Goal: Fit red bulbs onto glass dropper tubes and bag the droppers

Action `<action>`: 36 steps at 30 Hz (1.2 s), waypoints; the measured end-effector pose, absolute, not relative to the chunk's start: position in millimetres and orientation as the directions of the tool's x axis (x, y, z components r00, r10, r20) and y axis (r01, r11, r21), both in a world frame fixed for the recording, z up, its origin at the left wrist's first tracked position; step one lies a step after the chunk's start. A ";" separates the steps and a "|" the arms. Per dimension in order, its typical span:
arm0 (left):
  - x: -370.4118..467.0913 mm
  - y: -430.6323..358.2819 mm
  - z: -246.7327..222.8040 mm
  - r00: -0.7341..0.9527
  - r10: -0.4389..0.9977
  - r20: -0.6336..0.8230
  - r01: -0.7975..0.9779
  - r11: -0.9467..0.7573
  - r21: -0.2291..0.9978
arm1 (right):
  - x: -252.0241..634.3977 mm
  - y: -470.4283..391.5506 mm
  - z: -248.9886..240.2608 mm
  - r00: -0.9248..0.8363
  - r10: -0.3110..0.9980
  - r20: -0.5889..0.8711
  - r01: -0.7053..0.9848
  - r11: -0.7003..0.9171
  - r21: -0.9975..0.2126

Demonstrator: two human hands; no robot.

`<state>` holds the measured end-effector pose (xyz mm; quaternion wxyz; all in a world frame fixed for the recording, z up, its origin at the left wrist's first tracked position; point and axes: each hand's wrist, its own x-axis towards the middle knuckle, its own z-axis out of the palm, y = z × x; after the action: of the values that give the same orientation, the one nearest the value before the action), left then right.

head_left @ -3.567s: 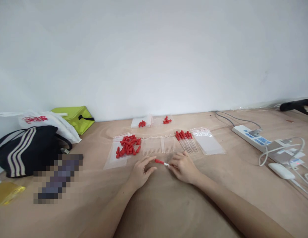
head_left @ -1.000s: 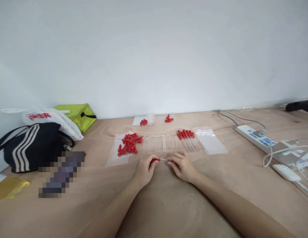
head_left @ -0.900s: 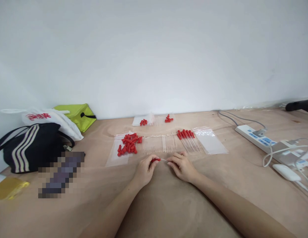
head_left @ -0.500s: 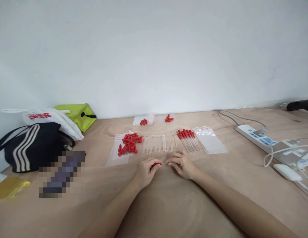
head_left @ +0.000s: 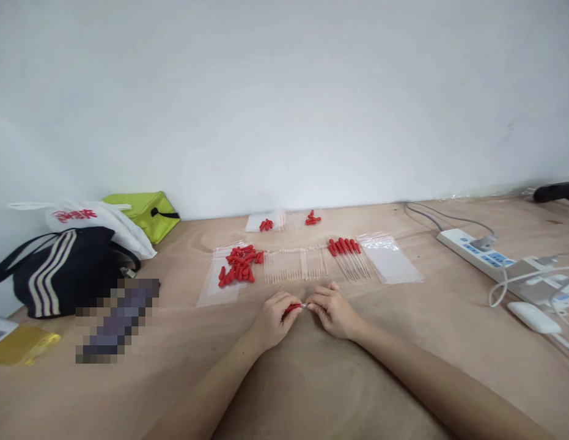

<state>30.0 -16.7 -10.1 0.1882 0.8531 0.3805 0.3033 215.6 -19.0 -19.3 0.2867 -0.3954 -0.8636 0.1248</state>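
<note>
Between finger and thumb of my left hand [head_left: 272, 322] is a red rubber dropper bulb [head_left: 291, 308]. My right hand [head_left: 332, 311] pinches a thin clear dropper tube [head_left: 304, 305], whose short visible part meets the bulb's end. Most of the tube is hidden by my fingers. Beyond my left hand lies a heap of loose red bulbs [head_left: 241, 266] on a clear zip bag [head_left: 211, 290]. A row of bare clear tubes [head_left: 293, 266] lies in the middle. To its right, several droppers [head_left: 352, 260] with red bulbs fitted lie side by side.
Another zip bag [head_left: 392, 263] lies right of the droppers; small bags with red bulbs [head_left: 266, 225] are by the wall. At left are a black striped bag [head_left: 77, 272], a green bag [head_left: 144, 214] and a pixelated object [head_left: 119, 321]. A power strip [head_left: 477, 250] with cables is at right.
My hands have come slightly closer together, and less of the tube shows between them. More of the red bulb is visible at my left fingers. The view has shifted slightly.
</note>
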 end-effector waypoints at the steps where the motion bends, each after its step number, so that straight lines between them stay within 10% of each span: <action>1: 30.1 -16.4 -10.2 0.532 0.759 0.376 0.531 -0.645 0.550 | 215.1 -18.4 -19.9 -0.528 0.751 0.397 0.611 0.660 -0.437; 14: 20.3 -6.4 -8.9 0.434 0.832 0.345 0.506 -0.542 0.671 | 226.3 -14.2 1.5 -0.597 0.708 0.377 0.703 0.688 -0.179; 23: 14.2 -6.0 -11.3 0.361 0.891 0.275 0.626 -0.450 0.637 | 246.4 35.9 -1.7 0.178 0.941 0.289 0.927 -0.062 -0.370; 36: 16.6 -8.2 -10.1 0.409 0.860 0.304 0.631 -0.508 0.586 | 229.0 57.5 -5.2 0.243 0.941 0.235 0.927 -0.154 -0.342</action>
<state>16.6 -8.2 -10.1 0.1941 0.8167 0.4565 0.2949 229.0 57.5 -5.2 0.2118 -0.7594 -0.6150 0.0166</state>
